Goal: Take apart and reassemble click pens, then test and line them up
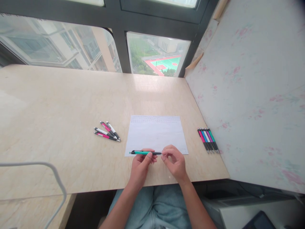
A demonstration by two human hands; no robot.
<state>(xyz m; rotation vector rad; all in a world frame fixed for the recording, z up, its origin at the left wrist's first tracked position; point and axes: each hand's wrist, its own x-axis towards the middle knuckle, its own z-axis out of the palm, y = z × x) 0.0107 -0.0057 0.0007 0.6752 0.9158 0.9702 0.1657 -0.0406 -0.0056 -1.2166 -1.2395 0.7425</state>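
A green ballpoint pen (143, 153) with a black grip lies level across my fingers, just over the near edge of a white sheet of paper (154, 135). My left hand (142, 165) is closed on the pen's barrel, thumb on top. At the pen's tip end, my right hand (175, 162) pinches with thumb and forefinger; its fingertips cover the very point. Rows of small handwriting run along the top of the sheet. Left of the paper, several pink and white pens (108, 132) lie loosely fanned, their tips together.
Several coloured pens (207, 140) lie side by side at the right, close to the flowered wall (250, 105). A grey cable (53, 170) loops over the marble-patterned tabletop (71, 105) at the lower left. Dark-framed windows (158, 55) stand behind the table.
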